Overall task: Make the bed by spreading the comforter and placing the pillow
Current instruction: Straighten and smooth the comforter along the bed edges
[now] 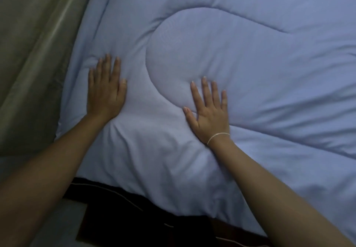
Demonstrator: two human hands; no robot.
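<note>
Left, a drab curtain hangs beside the comforter; both hands, left hand and right hand, press flat.

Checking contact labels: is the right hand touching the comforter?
Touching. The head view shows the right hand lying flat, fingers straight, on the comforter, denting it.

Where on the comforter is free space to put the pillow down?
Free: the wide stretch of comforter right of the right hand and beyond both hands. Crowded: the near left corner, where left hand and right hand press flat.
</note>
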